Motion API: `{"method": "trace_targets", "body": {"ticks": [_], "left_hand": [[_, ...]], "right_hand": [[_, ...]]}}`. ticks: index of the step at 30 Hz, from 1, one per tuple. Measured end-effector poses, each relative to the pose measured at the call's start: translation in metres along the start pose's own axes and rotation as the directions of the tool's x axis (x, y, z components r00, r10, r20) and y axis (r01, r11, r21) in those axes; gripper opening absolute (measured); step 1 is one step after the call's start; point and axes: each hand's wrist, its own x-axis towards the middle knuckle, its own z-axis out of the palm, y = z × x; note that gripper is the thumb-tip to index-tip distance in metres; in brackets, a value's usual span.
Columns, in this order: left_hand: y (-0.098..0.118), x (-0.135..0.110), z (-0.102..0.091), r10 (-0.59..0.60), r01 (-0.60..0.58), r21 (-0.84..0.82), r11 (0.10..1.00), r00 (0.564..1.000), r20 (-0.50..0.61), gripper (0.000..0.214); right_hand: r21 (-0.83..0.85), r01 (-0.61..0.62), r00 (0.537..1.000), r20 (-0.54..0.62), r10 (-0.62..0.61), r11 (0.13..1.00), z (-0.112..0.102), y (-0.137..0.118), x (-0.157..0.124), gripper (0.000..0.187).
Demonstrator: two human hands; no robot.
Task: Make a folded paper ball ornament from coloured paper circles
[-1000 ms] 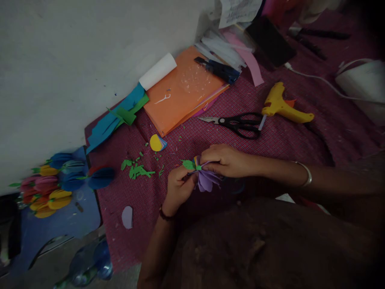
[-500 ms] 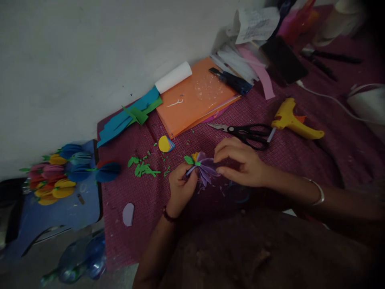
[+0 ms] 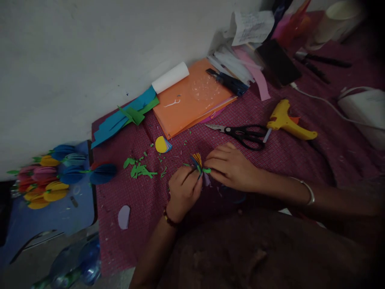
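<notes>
A small paper flower (image 3: pixel 199 163) of folded purple, orange and green pieces is held between both hands over the red checked cloth (image 3: pixel 144 200). My left hand (image 3: pixel 183 190) is closed around its lower part. From the right, my right hand (image 3: pixel 230 166) pinches the flower at a green leaf. Most of the purple petals are hidden behind the fingers.
Black scissors (image 3: pixel 240 132) and a yellow glue gun (image 3: pixel 287 122) lie just beyond my right hand. An orange paper stack (image 3: pixel 192 96), a white roll (image 3: pixel 170 77), blue and green sheets (image 3: pixel 123 116), green scraps (image 3: pixel 138 168), and finished paper flowers (image 3: pixel 57 172) lie to the left and behind.
The flower's purple petals were fanned out and are now pressed together between my hands. My right hand has closed in on the flower; the view shifted slightly.
</notes>
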Motion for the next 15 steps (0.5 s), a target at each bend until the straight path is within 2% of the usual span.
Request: {"method": "trace_targets", "body": {"ticks": [4, 9, 11, 13, 15], "left_hand": [[0.004, 0.001, -0.001, 0.000, 0.001, -0.027, 1.000, 1.000, 0.022, 0.016], [0.003, 0.003, -0.005, -0.095, 0.085, -0.068, 0.994, 0.983, -0.159, 0.046], [0.002, 0.004, -0.007, -0.112, 0.100, -0.066, 0.993, 0.970, -0.215, 0.051], [0.000, 0.004, -0.008, -0.147, 0.112, -0.149, 0.983, 0.956, -0.254, 0.044], [-0.001, 0.003, -0.010, -0.235, 0.160, -0.279, 0.947, 0.936, -0.261, 0.034]], "right_hand": [[0.032, 0.073, 0.997, -0.022, -0.072, 0.997, 0.003, 0.000, 0.000, 0.021], [0.049, 0.073, 0.989, -0.134, -0.065, 0.996, 0.003, 0.006, -0.003, 0.015], [0.059, 0.069, 0.984, -0.166, -0.058, 0.996, 0.002, 0.008, -0.004, 0.012], [0.082, 0.070, 0.980, -0.192, -0.053, 0.994, 0.002, 0.009, -0.005, 0.010], [0.094, 0.073, 0.977, -0.205, -0.052, 0.993, 0.002, 0.011, -0.005, 0.011]]}}
